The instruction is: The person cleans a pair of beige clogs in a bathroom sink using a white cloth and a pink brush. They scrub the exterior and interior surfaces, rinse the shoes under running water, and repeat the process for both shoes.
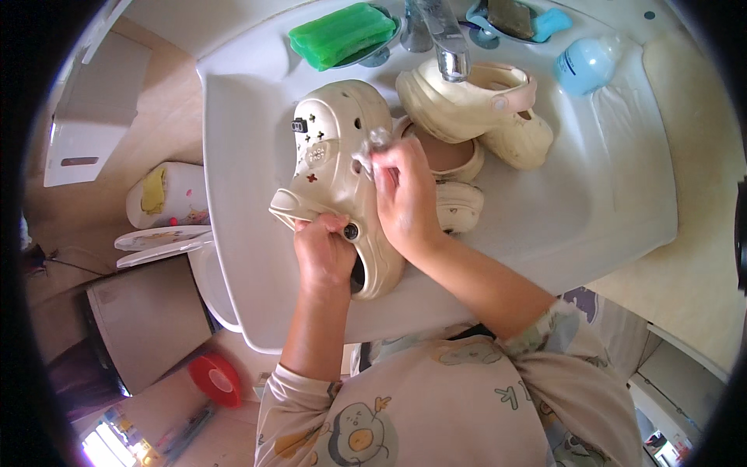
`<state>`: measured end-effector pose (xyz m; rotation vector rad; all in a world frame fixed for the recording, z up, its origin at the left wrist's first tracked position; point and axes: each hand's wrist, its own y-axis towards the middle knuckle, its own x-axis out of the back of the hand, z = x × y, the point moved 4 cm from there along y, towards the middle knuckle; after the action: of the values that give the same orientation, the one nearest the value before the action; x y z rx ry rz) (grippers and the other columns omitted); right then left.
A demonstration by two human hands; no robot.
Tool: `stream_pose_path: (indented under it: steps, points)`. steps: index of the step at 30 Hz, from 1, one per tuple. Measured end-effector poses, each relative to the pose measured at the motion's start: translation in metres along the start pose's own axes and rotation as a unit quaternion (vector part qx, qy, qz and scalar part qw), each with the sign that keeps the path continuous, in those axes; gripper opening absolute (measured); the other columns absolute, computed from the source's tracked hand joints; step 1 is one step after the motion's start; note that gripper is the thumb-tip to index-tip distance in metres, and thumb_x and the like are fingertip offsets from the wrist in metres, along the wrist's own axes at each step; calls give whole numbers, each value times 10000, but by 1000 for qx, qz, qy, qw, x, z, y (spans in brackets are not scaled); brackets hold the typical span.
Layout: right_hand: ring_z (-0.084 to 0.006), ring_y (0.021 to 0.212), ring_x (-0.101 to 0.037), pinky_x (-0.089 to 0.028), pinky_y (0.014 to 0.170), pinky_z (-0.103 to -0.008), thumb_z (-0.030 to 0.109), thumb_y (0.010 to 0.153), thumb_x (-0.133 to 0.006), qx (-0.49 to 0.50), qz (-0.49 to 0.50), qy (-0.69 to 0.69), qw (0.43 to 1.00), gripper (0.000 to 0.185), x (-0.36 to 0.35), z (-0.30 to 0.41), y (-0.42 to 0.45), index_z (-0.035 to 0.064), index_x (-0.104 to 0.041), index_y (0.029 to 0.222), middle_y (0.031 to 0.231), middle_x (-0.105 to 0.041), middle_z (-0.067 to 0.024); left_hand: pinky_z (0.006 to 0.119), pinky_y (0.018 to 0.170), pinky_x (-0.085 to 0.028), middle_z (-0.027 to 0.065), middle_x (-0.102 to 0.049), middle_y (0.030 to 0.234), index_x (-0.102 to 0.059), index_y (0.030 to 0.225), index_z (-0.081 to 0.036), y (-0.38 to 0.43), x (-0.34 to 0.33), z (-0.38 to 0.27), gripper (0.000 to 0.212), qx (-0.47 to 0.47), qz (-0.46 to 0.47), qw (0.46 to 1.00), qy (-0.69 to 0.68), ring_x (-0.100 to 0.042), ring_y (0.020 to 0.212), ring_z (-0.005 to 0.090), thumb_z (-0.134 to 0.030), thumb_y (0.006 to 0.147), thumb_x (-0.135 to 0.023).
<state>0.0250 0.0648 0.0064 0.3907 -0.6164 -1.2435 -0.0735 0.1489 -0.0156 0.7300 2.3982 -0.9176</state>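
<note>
A cream foam clog (344,169) with shoe charms on its upper lies tilted over the left half of the white washbasin (583,233). My left hand (327,248) grips it near the heel strap, by the dark strap rivet. In the fingers of my right hand (405,195) is a small whitish, wet-looking wad (373,143), held against the clog's side; its material cannot be told. More cream clogs lie to the right: one (467,105) under the faucet, and others (458,207) partly hidden behind my right hand.
At the basin's back stand a metal faucet (452,55), a green soap bar (341,35) on a dish, and a blue dish (478,17) with a dark bar. A pale blue bottle (583,67) is at the back right. A toilet (213,280) and a red basin (216,379) are at the left.
</note>
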Motion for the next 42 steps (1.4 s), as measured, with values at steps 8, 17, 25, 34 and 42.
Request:
stream_pose_path:
  steps: [8,17,25,34,42]
  points:
    - [-294,672,-517,-410,619,-381,-4,770,-537,-35,-14,-93,995,78,-16,-21,42,18,-462,772,745,-519,-149,319,819,-417,93,-515,990,-456,1039,-7,5,4,0,457,10,0,1000,-3,-513,914,224,142,611,-396]
    - [-255,652,-539,-426,599,-342,0,769,-534,-56,21,-72,996,42,-18,-21,34,22,-499,767,725,-535,-133,309,821,-406,105,-510,1057,-426,1129,30,-8,-34,6,478,9,87,988,125,-503,967,210,104,657,-421]
    - [-233,636,-525,-417,608,-339,96,826,-525,-34,-39,-44,998,85,-20,-38,60,12,-524,813,690,-534,-117,264,770,-409,79,-547,968,-455,1077,51,-2,-36,15,412,-1,152,966,208,-520,886,163,77,666,-456]
    - [-218,647,-524,-417,614,-318,71,796,-549,-40,-11,-64,997,62,-11,-35,50,16,-522,798,716,-539,-115,270,809,-399,78,-534,1011,-448,1113,33,3,-34,16,415,25,173,956,235,-512,923,155,18,705,-522]
    - [-261,689,-547,-428,634,-321,-4,756,-565,20,89,-32,995,66,-13,-19,53,29,-535,805,763,-553,-118,346,754,-429,88,-548,962,-486,1037,-7,17,-48,7,299,61,118,990,43,-532,869,187,-215,824,-451]
